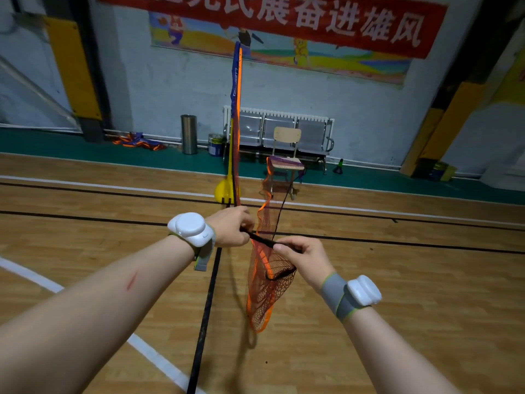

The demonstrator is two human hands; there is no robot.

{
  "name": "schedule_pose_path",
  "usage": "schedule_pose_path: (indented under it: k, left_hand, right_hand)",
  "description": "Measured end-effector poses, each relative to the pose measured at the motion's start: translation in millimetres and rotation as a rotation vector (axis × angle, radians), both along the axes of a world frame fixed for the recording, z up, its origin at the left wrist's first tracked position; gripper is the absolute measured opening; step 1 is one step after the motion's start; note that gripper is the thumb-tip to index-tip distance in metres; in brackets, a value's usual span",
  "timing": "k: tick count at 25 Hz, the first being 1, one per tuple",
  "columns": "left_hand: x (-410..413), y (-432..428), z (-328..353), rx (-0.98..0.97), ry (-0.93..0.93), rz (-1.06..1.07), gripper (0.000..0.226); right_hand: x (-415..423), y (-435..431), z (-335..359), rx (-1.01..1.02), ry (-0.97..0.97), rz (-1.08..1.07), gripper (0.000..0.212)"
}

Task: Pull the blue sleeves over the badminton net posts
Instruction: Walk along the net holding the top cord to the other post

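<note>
At frame centre the left hand [231, 227] and right hand [305, 255] both pinch a thin black rod [261, 240], limp orange net [265, 285] dangling; the blue sleeve [235, 81], upper centre, looks soft, light, best gripped at its hem

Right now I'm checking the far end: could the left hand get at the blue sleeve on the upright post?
Probably not. The left hand grips a black rod beside the orange net, and the blue sleeve sits high on the post, across bare floor.
</note>
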State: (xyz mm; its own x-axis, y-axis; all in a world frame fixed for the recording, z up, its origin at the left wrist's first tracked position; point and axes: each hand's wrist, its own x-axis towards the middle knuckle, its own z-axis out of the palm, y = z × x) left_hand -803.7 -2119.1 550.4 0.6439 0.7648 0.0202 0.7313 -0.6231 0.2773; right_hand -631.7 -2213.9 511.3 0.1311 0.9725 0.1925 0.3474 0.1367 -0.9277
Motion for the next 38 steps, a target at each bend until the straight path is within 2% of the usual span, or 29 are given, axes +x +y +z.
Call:
schedule_pose_path:
  k: [5,9,11,17,23,27,30,34,38]
  left_hand:
    - [18,-23,6,-0.005,-0.112,-0.082,0.032]
    - [29,-41,11,-0.019,-0.106,-0.124,0.026]
    - [29,-44,10,-0.026,-0.096,-0.101,0.022]
    - [28,-65,26,0.008,-0.130,-0.037,0.013]
    - [24,-74,29,-0.012,-0.182,0.033,0.021]
    - [24,-78,36,-0.001,-0.250,0.079,0.022]
    - [27,-81,36,0.012,-0.247,0.093,0.020]
    - [28,-81,20,0.023,-0.212,0.120,0.016]
    - [28,-78,8,0.014,-0.195,0.127,0.013]
  right_hand:
    - [1,-11,7,0.017,0.003,0.033,0.009]
    - [7,-19,5,0.017,0.002,0.015,0.008]
    - [12,-22,2,0.002,-0.031,0.012,0.009]
    - [21,-28,-18,-0.098,-0.084,0.022,0.030]
    - [24,-28,-26,-0.029,-0.207,-0.035,0.031]
    - [36,-37,-28,-0.048,-0.145,-0.021,0.029]
    - [46,-42,-27,-0.027,-0.149,-0.034,0.029]
    - [55,-50,-22,0.076,-0.255,-0.115,0.031]
    - [57,-65,-9,0.052,-0.198,-0.068,0.028]
